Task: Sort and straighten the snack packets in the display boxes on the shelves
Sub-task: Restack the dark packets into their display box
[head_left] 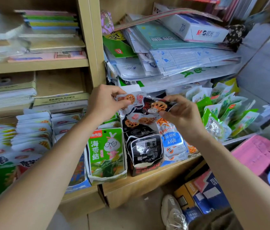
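Pale wood forms the shelf lip point(147, 181) across the lower middle of the frame, with one grey shoe point(172, 213) on the floor below it. Two torn-front display boxes stand on that lip, touching side by side: a green box point(107, 179) fronted by a packet with a cartoon rabbit, and to its right a black box point(146, 170) crammed with glossy black packets. Blue-and-white packets point(172, 141) press against the black box's right side, so no free room shows between them.

Above the black box, at frame centre, two hands hold lotus-root packets point(141, 105), which are black, crinkled and printed with orange sliced-root pictures; at least two show. The left hand point(104, 102) pinches the left edge between thumb and fingers. The right hand point(184, 115) pinches the right edge, its other fingers curled.

Just behind, a stack of stationery point(180, 60) overhangs, leaving only a narrow gap above the hands.
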Available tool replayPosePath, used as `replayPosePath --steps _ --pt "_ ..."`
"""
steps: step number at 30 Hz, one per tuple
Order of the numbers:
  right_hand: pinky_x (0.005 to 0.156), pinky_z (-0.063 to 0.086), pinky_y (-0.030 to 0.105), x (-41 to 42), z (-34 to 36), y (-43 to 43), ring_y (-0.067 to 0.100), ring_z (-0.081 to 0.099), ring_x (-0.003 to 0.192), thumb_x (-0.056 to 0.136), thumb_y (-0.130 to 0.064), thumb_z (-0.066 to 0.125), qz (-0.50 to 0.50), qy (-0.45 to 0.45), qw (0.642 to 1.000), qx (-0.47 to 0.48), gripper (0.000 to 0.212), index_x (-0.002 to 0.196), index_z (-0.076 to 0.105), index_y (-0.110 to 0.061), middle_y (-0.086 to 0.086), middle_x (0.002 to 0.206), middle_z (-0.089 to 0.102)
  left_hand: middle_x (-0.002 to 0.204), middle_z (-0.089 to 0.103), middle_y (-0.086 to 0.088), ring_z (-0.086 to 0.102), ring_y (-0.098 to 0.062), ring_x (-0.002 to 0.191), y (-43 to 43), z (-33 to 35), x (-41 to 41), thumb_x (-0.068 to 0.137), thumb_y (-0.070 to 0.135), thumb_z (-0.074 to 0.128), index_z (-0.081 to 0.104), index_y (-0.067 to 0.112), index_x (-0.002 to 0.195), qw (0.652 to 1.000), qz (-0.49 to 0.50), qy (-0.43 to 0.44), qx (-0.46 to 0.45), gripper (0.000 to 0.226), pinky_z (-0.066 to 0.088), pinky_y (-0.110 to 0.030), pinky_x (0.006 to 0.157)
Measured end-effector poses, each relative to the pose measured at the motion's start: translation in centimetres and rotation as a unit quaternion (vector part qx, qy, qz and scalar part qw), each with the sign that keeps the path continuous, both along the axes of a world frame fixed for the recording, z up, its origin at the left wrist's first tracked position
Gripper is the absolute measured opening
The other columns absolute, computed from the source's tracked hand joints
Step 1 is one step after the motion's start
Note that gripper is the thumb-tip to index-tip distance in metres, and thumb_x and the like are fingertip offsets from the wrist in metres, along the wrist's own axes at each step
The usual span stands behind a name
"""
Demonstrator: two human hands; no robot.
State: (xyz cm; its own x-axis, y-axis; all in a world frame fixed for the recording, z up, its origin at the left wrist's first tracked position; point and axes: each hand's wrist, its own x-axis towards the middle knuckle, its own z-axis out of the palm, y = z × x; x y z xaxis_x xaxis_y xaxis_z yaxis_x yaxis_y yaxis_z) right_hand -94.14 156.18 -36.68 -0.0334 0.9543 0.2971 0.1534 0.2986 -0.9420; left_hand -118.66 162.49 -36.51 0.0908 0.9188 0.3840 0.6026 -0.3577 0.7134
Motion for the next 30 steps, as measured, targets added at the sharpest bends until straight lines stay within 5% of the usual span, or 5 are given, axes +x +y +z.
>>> replayPosePath --steps 4,9,15,21,30 --pt "0.063 0.052 0.018 -0.7 -1.8 0.9 0.004 0.067 0.066 0.08 0.001 0.079 -0.039 -0.224 0.973 0.032 0.035 0.096 0.071 -0.029 -0.003 0.088 0.074 0.077 0.073 0.011 0.065 -0.008 0.064 0.2 0.1 -0.6 0.083 0.021 0.082 0.078 0.029 0.095 0.998 -0.047 -0.033 -0.022 0.015 0.061 -0.044 0.071" --pt "0.07 0.058 0.033 -1.6 -3.0 1.5 0.014 0.068 0.069 0.076 -0.004 0.083 -0.068 -0.332 0.933 0.124 0.027 0.1 0.079 -0.016 0.002 0.09 0.074 0.079 0.075 0.006 0.065 -0.012 0.07 -0.9 0.8 -1.3 0.087 0.038 0.071 0.078 0.027 0.105 0.986 -0.143 -0.065 -0.063 0.022 0.05 -0.027 0.069" --pt "0.07 0.058 0.036 -2.4 -3.3 1.4 0.017 0.068 0.067 0.074 -0.009 0.084 -0.113 -0.331 0.933 0.085 0.027 0.098 0.075 -0.016 -0.006 0.082 0.075 0.1 0.068 0.016 0.065 -0.009 0.091 -2.4 0.2 -0.4 0.06 0.063 0.081 0.072 0.036 0.108 0.986 -0.116 0.117 0.028 0.056 0.054 -0.037 0.079" --pt "0.056 0.043 0.014 -1.7 -3.0 1.7 0.0 0.06 0.058 0.069 -0.02 0.091 -0.095 -0.298 0.95 0.02 0.028 0.084 0.068 -0.018 -0.005 0.071 0.069 0.114 0.068 0.022 0.062 -0.005 0.101 -3.1 0.9 0.7 0.052 0.089 0.066 0.063 0.045 0.12 0.978 -0.127 0.167 -0.005 0.081 0.05 -0.032 0.081" --pt "0.061 0.055 0.031 -1.1 -0.6 -0.4 0.012 0.065 0.065 0.081 -0.028 0.083 -0.047 -0.211 0.976 0.011 0.02 0.092 0.07 -0.018 -0.003 0.079 0.069 0.066 0.064 0.019 0.062 -0.014 0.068 -2.9 -0.1 1.0 0.076 0.043 0.084 0.075 0.039 0.102 0.989 -0.041 0.133 0.049 0.028 0.041 -0.026 0.059"
